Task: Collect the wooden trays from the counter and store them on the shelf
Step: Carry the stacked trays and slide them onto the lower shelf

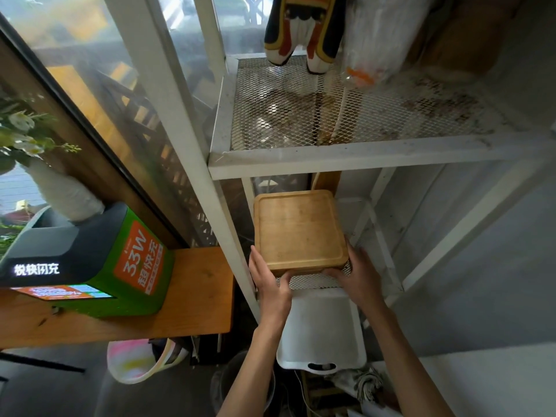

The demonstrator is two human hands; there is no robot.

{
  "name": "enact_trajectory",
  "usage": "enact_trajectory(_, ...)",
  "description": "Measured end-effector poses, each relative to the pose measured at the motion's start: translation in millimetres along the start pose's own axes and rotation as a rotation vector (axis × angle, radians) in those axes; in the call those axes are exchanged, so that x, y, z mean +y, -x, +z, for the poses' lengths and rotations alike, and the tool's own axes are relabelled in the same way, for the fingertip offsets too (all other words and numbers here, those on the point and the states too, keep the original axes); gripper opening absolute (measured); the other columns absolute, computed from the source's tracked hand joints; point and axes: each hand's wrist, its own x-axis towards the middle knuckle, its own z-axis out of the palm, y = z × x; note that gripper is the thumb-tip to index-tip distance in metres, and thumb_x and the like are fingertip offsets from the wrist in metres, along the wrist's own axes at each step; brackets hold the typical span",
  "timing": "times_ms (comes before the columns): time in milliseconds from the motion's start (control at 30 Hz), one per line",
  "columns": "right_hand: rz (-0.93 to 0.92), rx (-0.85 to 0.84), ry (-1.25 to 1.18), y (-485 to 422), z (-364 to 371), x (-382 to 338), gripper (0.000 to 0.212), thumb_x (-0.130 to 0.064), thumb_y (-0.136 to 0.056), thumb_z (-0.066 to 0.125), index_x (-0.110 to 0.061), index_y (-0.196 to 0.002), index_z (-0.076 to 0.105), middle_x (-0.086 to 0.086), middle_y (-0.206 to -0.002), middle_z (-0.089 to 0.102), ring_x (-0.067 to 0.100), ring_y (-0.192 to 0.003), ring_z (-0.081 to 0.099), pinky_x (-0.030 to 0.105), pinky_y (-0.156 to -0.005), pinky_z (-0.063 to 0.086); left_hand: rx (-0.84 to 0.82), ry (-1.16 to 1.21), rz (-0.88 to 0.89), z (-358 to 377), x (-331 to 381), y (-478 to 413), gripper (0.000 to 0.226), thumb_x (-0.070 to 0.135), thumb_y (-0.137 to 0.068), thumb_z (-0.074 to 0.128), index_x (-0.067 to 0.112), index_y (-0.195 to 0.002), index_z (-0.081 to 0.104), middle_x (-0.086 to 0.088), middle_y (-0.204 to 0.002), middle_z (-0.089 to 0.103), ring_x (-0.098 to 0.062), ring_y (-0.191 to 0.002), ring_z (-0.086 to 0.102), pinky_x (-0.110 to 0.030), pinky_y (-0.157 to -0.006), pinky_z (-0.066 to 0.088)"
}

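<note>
A square stack of wooden trays [298,230] rests on the lower mesh level of a white metal shelf [316,281], under the upper mesh level [331,164]. My left hand [269,281] grips the stack's near left corner, thumb on the front edge. At the near right corner, my right hand [358,275] holds the front edge. Another wooden board [326,180] stands upright behind the stack.
A white plastic tray [322,335] lies below the mesh level. To the left, a wooden counter [192,299] carries a green and grey charging box [90,266] and a white vase of flowers [63,191]. A striped figurine [304,28] and a plastic bag [379,40] sit on the upper level.
</note>
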Motion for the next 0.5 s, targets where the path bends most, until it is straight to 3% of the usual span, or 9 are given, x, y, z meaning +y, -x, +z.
enact_trajectory(133,0.01,0.001,0.002,-1,-2,-5,0.101,-0.061,-0.07,0.073,-0.025,-0.154,0.029,0.013,-0.148,0.047,0.038,-0.137,0.041,0.051,-0.104,0.044,0.001,-0.007,0.005,1,-4,-2,0.099,0.007,-0.09,0.066,0.023,-0.155,-0.007,0.0,-0.162,0.001,-0.014,-0.148,0.01,-0.03,-0.116,0.018)
enact_trajectory(300,0.017,-0.009,-0.023,-1,-1,0,0.114,-0.087,-0.058,0.053,-0.031,-0.153,0.028,0.012,-0.149,0.047,0.04,-0.139,0.038,0.058,-0.103,0.043,0.011,-0.015,0.015,2,-6,-3,0.099,0.004,-0.09,0.065,0.022,-0.155,-0.006,-0.002,-0.162,0.003,-0.015,-0.149,0.012,-0.032,-0.118,0.018)
enact_trajectory(500,0.015,-0.001,-0.018,-4,3,9,0.12,-0.099,-0.052,0.044,-0.034,-0.152,0.029,0.011,-0.143,0.051,0.039,-0.135,0.043,0.057,-0.1,0.046,0.024,-0.019,0.031,0,-12,-5,0.1,0.007,-0.089,0.067,0.024,-0.156,-0.004,-0.001,-0.162,0.008,-0.019,-0.149,0.014,-0.05,-0.121,0.023)
